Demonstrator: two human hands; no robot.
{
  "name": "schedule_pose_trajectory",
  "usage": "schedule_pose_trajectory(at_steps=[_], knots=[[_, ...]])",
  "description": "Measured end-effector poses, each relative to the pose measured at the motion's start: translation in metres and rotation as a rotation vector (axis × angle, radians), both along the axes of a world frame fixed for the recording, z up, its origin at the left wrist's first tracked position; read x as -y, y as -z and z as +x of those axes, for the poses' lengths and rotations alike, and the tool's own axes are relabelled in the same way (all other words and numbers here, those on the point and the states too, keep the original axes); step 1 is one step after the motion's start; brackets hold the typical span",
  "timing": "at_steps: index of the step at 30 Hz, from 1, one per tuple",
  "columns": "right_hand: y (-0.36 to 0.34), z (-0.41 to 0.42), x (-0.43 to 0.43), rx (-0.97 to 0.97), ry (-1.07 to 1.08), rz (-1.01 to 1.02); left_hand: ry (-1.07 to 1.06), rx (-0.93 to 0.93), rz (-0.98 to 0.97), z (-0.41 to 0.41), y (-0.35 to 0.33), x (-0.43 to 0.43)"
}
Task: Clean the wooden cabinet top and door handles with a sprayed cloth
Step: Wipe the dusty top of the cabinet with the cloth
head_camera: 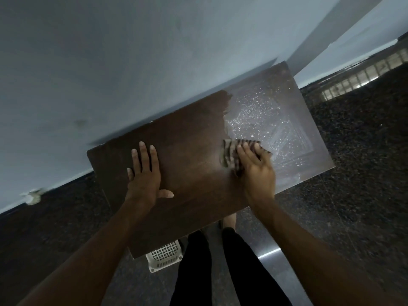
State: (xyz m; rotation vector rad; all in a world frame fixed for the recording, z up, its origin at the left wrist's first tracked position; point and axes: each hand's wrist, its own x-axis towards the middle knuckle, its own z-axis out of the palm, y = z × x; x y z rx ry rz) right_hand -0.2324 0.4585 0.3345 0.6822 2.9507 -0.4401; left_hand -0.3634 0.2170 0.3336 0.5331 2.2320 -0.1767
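Head view: right hand [258, 171] grips striped cloth [229, 154] on cabinet top [194, 138], left hand [144, 174] flat

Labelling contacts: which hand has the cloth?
The right hand, fingers curled on the striped cloth; the left hand lies flat on the cabinet top, holding nothing.

Single head view: wide-angle, steeply downward, close above cabinet top [187, 151], frame tilted.
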Motion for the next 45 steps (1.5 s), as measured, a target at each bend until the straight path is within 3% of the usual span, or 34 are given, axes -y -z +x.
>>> schedule_pose_trajectory(at_steps=[4,8,14,17,20,25,32,37,42,45], knots=[[-0.006,0.013,0.021,-0.088,-0.225,0.094,-0.007,0.014,-0.007,-0.001,-0.001,-0.002],[-0.005,0.056,-0.002,-0.010,-0.350,0.028,-0.019,0.019,-0.010,-0.001,-0.001,-0.002],[0.005,0.013,-0.012,-0.060,-0.050,-0.041,-0.028,0.020,0.013,-0.001,0.000,0.000],[0.004,-0.019,0.008,-0.117,-0.036,0.002,-0.030,0.023,0.019,-0.001,0.000,0.000],[0.009,-0.007,0.023,-0.136,-0.180,-0.045,-0.038,0.026,0.023,-0.001,0.001,0.000],[-0.003,0.036,-0.004,-0.011,-0.454,0.000,-0.039,0.027,0.029,-0.001,0.002,0.001],[0.002,-0.020,-0.006,0.020,-0.136,0.018,-0.041,0.022,0.021,-0.001,0.002,0.000],[0.017,0.008,0.037,-0.041,-0.248,-0.094,-0.046,0.025,-0.004,-0.002,0.002,-0.004],[0.009,0.039,-0.001,-0.073,-0.419,-0.084,-0.066,0.025,0.021,-0.001,0.000,-0.002],[0.004,0.000,-0.020,-0.066,-0.110,-0.067,-0.059,0.012,0.031,-0.001,0.000,-0.001]])
